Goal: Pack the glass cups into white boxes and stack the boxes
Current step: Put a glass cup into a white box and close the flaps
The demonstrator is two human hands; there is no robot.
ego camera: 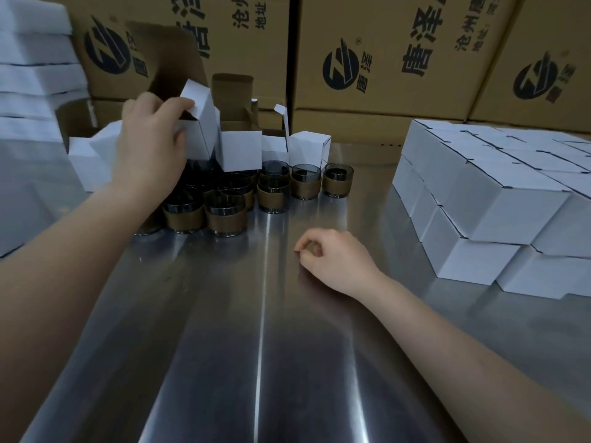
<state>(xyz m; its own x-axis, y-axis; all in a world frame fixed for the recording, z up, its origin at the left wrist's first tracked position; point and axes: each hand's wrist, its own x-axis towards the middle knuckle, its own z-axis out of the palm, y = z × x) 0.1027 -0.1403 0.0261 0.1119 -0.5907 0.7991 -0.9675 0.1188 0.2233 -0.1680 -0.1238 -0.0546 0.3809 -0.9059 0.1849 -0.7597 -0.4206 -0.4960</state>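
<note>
Table (262, 346) of steel nearest. Right hand (332, 257) rested on it near centre, fingers loosely curled, nothing held. Glass cups (224, 212) with brown bands clustered farther, left of centre. Closed white boxes (499, 199) stacked in two layers at right. Open white box (200, 132) gripped, tilted, by left hand (150, 139) above cups. More open boxes (240, 151) stood just behind cups. Cardboard cartons (415, 59) lined along far edge.

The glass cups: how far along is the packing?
Done: closed white boxes sit stacked in two layers on the right. In hand: the left hand grips an open box, while the right hand rests on the table. Left: a cluster of cups stands unpacked.
</note>
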